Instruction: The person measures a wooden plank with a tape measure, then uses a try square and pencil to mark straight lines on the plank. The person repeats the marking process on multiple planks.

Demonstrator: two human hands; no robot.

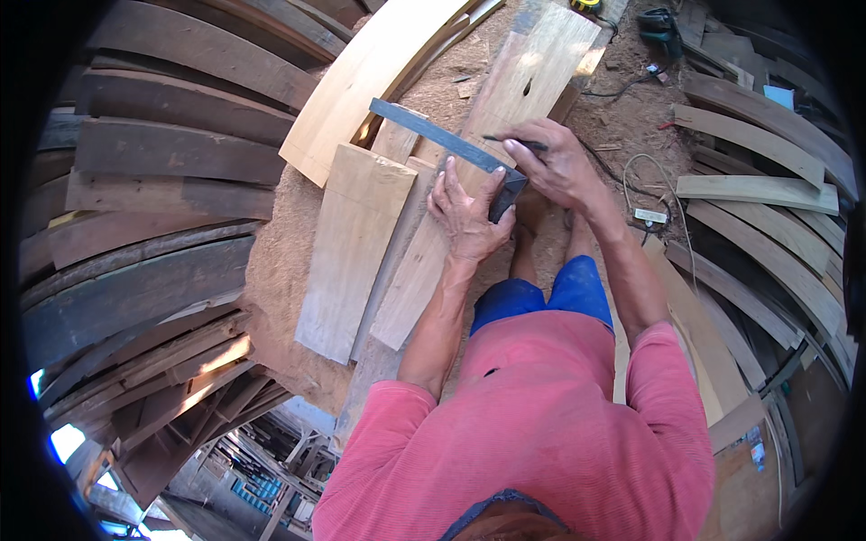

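A long pale wooden board (pixel 538 77) with a dark knot runs away from me under both hands. Across it lies a try square, its long dark blade (pixel 424 129) reaching to the left and its thick stock (pixel 507 195) against the board's right side. My left hand (pixel 469 216) grips the square near the corner, fingers over the blade and thumb by the stock. Just to the right, my right hand (pixel 561 167) pinches a dark pencil (pixel 525 143), its point toward the far side of the blade. I cannot tell whether the point touches the wood.
A short wide board (pixel 356 252) lies at the left, below a larger light plank (pixel 361 81). Planks stand stacked along the left (pixel 171 153) and right (pixel 767 189). A power tool (pixel 658 32), a yellow tape measure (pixel 586 5) and a white power strip (pixel 649 216) with cords lie on the sawdust.
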